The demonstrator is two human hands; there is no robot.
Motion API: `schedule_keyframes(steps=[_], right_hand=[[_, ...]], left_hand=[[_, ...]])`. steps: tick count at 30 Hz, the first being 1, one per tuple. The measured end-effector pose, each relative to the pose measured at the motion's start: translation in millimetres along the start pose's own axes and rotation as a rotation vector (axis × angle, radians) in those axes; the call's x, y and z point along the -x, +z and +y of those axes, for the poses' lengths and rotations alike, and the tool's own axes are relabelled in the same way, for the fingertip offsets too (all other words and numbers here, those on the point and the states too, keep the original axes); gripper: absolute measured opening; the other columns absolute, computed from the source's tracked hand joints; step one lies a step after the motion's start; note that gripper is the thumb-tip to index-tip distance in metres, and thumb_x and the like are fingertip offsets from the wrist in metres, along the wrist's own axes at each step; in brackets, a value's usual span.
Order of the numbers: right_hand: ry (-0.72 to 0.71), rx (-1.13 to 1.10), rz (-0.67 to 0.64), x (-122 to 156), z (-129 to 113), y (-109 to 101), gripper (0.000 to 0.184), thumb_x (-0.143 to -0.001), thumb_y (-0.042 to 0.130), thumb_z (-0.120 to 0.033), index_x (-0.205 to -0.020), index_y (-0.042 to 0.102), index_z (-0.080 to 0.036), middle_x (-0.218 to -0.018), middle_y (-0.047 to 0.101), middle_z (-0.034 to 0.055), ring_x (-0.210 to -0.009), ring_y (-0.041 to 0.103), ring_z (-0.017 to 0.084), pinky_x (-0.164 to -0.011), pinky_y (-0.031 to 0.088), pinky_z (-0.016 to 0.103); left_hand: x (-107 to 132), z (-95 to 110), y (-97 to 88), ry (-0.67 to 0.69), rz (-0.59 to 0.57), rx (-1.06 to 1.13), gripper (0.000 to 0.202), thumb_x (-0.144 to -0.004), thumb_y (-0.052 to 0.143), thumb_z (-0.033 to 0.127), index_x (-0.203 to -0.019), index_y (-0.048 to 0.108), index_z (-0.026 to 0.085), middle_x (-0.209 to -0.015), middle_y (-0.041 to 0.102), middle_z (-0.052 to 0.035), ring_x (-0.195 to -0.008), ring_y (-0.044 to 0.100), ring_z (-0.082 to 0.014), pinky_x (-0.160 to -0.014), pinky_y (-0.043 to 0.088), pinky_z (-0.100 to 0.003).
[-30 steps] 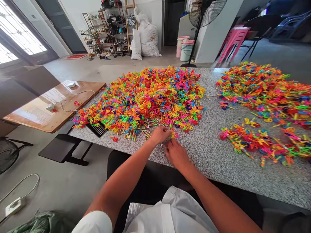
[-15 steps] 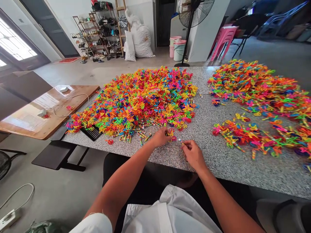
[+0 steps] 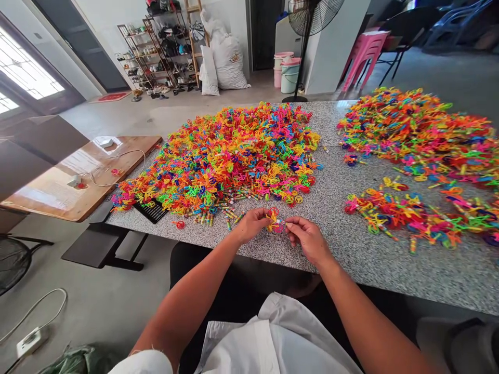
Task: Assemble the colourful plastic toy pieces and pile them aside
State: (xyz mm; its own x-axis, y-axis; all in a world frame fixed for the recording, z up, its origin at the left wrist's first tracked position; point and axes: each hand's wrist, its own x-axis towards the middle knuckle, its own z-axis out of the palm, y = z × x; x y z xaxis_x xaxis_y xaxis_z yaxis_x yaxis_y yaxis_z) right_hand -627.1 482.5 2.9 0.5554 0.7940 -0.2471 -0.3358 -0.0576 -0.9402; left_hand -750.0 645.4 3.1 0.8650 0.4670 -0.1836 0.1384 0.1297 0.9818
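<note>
My left hand [image 3: 252,225] is closed in a pinch on a small bunch of looped plastic pieces [image 3: 274,213], yellow, orange and pink. Facing it, my right hand [image 3: 307,240] pinches a small white-ended tube [image 3: 279,222], whose tip meets the bunch. Most of the tube is hidden by the fingers. Both hands hover just above the speckled stone table [image 3: 327,208] near its front edge. Beyond them lies a large heap of bright looped plastic pieces [image 3: 234,150]. Several small patterned tubes [image 3: 205,217] lie along the heap's near edge.
To the right spread a second heap [image 3: 413,124] and a smaller row [image 3: 405,215] of similar pieces with tubes attached. A black slotted tray [image 3: 151,211] sits at the left edge. A wooden table [image 3: 50,182] stands left; a fan [image 3: 307,31] stands behind.
My hands have come together. The white-ended tube in my right hand, apart from the plastic bunch before, now meets it. The view has shifted slightly.
</note>
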Motion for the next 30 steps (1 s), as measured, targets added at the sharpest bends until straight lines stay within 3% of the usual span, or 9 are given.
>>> schedule_keyframes(steps=[9,13,18,22,27,30], right_hand=[[0.06,-0.062,-0.108,0.8,-1.2,-4.3,0.038,-0.071,0.085,-0.044,-0.095,0.072,-0.019,-0.073,0.067,-0.0001,-0.056,0.055,0.012,-0.049,0.045,0.025],[-0.033,-0.027,-0.144,2.8,1.8,-8.6,0.035,-0.078,0.082,-0.047,-0.099,0.073,-0.021,-0.079,0.07,0.0015,-0.062,0.059,0.014,-0.056,0.052,0.028],[-0.204,0.313,-0.115,7.1,3.3,-12.4,0.03,-0.09,0.069,-0.048,-0.106,0.072,-0.022,-0.072,0.069,0.0006,-0.063,0.064,0.017,-0.064,0.054,0.032],[-0.273,0.539,-0.086,6.4,2.8,-9.8,0.027,-0.094,0.062,-0.044,-0.108,0.072,-0.023,-0.066,0.067,-0.0004,-0.063,0.067,0.019,-0.066,0.052,0.033],[-0.26,0.46,0.046,3.6,8.2,-9.2,0.031,-0.094,0.061,-0.048,-0.107,0.071,-0.022,-0.075,0.071,0.0026,-0.063,0.067,0.02,-0.066,0.053,0.034],[-0.294,0.44,0.134,7.1,14.1,-11.5,0.033,-0.093,0.064,-0.05,-0.109,0.071,-0.022,-0.073,0.07,0.0021,-0.066,0.066,0.02,-0.068,0.054,0.034]], left_hand=[[12.0,8.3,2.2,-0.154,-0.074,0.187,0.044,-0.069,0.086,0.04,-0.1,0.068,0.015,-0.085,0.069,-0.0016,-0.073,0.063,-0.0121,-0.07,0.045,-0.025],[16.8,16.6,3.8,-0.167,-0.095,0.221,0.039,-0.069,0.085,0.034,-0.098,0.068,0.014,-0.081,0.068,-0.0008,-0.069,0.062,-0.0109,-0.068,0.045,-0.024],[18.9,13.1,10.2,-0.101,0.044,-0.099,0.015,-0.078,0.072,0.022,-0.091,0.069,0.014,-0.073,0.065,0.0013,-0.064,0.055,-0.0092,-0.063,0.042,-0.022],[21.6,5.5,18.4,-0.082,0.156,-0.285,0.009,-0.083,0.066,0.02,-0.091,0.07,0.016,-0.069,0.063,0.0024,-0.062,0.055,-0.0101,-0.061,0.043,-0.022],[23.9,6.6,16.9,-0.184,0.134,0.147,0.024,-0.087,0.069,0.027,-0.109,0.068,0.017,-0.088,0.07,-0.0028,-0.078,0.067,-0.0157,-0.071,0.057,-0.03],[24.0,7.0,9.2,-0.212,0.097,0.311,0.029,-0.082,0.076,0.024,-0.108,0.068,0.015,-0.096,0.071,-0.0053,-0.084,0.07,-0.0173,-0.076,0.061,-0.033]])
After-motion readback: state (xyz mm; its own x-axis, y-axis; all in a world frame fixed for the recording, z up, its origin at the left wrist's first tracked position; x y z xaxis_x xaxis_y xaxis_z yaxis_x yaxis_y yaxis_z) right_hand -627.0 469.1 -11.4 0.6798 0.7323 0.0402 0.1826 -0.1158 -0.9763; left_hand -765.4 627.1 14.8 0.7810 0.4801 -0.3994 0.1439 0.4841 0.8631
